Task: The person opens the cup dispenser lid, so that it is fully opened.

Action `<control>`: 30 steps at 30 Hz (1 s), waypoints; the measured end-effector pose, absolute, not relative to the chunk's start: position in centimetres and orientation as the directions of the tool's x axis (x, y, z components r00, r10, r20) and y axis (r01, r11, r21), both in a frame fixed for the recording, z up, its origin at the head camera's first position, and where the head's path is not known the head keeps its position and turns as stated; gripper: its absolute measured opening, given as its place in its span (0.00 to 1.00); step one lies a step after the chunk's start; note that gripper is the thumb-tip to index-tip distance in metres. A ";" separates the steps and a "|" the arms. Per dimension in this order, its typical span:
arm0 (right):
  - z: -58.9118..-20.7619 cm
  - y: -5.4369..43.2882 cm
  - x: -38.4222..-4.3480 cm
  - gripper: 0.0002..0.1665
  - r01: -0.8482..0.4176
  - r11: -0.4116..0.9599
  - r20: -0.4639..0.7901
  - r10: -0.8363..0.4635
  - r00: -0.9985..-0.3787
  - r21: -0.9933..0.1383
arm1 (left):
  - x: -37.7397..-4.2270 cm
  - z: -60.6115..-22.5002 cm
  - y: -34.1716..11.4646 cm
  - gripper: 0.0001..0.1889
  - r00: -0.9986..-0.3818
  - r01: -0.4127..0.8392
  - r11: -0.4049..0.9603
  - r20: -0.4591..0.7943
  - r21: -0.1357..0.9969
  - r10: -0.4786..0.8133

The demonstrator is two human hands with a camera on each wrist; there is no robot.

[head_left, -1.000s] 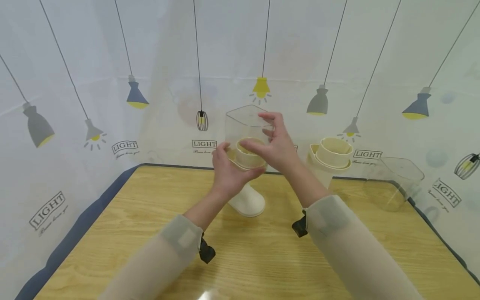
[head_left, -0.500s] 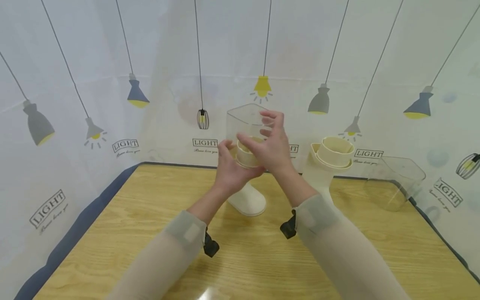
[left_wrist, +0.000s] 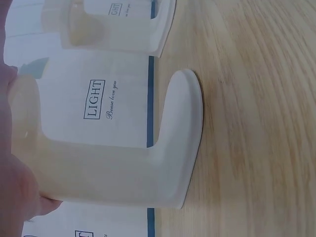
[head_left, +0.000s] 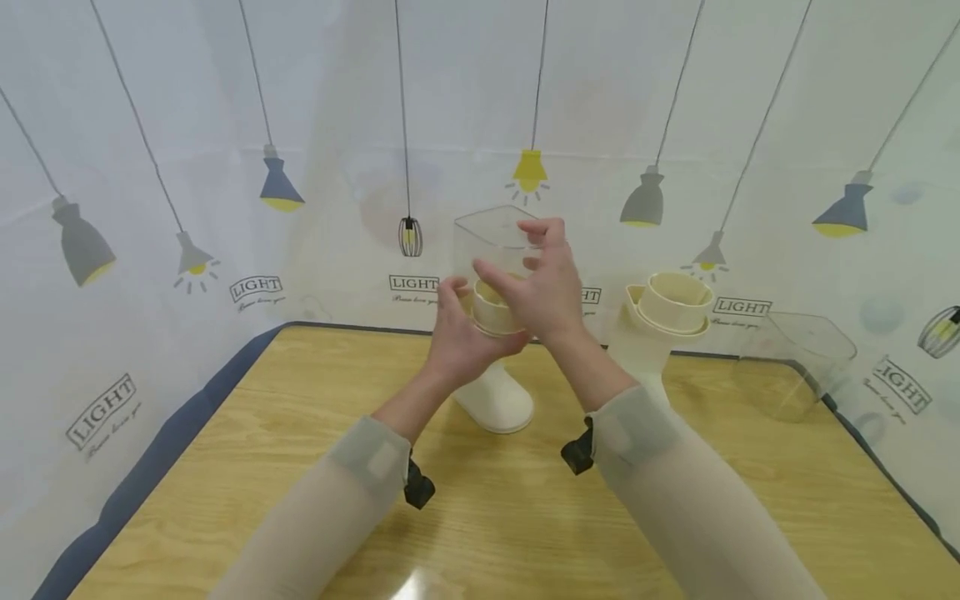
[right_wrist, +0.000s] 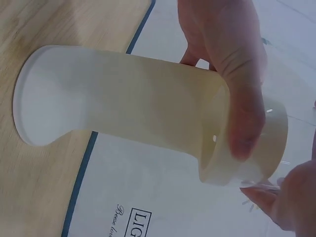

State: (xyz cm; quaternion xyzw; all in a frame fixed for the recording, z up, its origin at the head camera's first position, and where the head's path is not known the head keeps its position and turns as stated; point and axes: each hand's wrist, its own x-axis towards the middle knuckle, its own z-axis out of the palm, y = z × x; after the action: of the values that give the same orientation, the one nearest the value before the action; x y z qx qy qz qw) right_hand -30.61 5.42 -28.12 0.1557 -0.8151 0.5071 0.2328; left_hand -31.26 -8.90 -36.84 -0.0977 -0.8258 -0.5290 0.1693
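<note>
Since a second ago, the right sleeve (head_left: 675, 475) and wrist have shifted a little inward, toward the left arm, while the left hand (head_left: 461, 337) keeps almost the same place. That hand is curled round the head of the nearer cream stand (head_left: 498, 400), its thumb lying across the front of the head, just below the round collar (head_left: 491, 310). The stand is upright, its rounded base resting on the table (head_left: 300, 467).

The right hand (head_left: 551, 287) is above, half open, with thumb and bent fingers spread apart. Its thumb reaches over the collar and its fingers lie at the side of a clear container (head_left: 480, 242), whose rim shows above the collar; whether it grips the container I cannot tell, nor how the container meets the stand.

To the right, a second cream stand (head_left: 637, 350) is upright, partly behind the right arm, and beside it a second clear container (head_left: 795, 367) rests on the table. Behind hangs a pale cloth (head_left: 337, 125) printed with lamps.
</note>
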 end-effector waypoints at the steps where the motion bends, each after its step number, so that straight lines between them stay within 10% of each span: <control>1: -28.1 5.4 -30.7 0.48 -0.485 0.425 0.531 -0.011 -0.847 -0.764 | -31.3 -36.9 -9.0 0.67 -0.923 0.344 0.421 0.385 0.839 -0.014; 30: -27.3 5.6 -30.9 0.45 -0.457 0.548 0.544 -0.005 -0.839 -0.701 | -31.9 -36.4 -9.5 0.69 -0.932 0.345 0.414 0.360 0.842 0.045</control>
State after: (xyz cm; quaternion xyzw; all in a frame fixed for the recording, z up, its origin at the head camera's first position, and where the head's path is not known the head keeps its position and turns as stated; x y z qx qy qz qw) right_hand -30.89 5.58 -27.34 0.1368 -0.8440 0.4553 0.2483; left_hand -31.94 -9.50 -36.41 -0.1177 -0.8288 -0.5283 0.1419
